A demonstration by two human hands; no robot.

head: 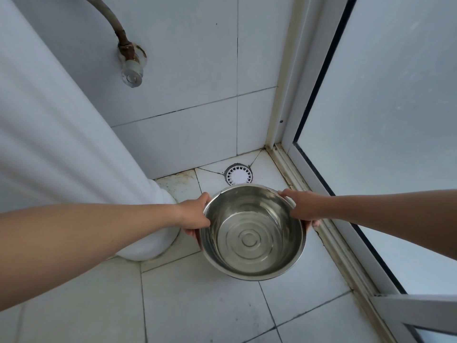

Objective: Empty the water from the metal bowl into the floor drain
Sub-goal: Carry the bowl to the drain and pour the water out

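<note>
A round metal bowl (252, 233) is held above the white tiled floor, its mouth facing up toward me. Clear water lies in its bottom over the ringed base. My left hand (195, 215) grips the bowl's left rim, thumb on top and fingers underneath. My right hand (303, 206) grips the right rim the same way. The floor drain (238, 175), a white round grate, sits in the floor corner just beyond the bowl's far edge.
A white pedestal (148, 219) stands on the floor close to my left hand. A rusty pipe fitting (131, 60) sticks out of the tiled wall above. A frosted glass door and its metal track (321, 219) run along the right.
</note>
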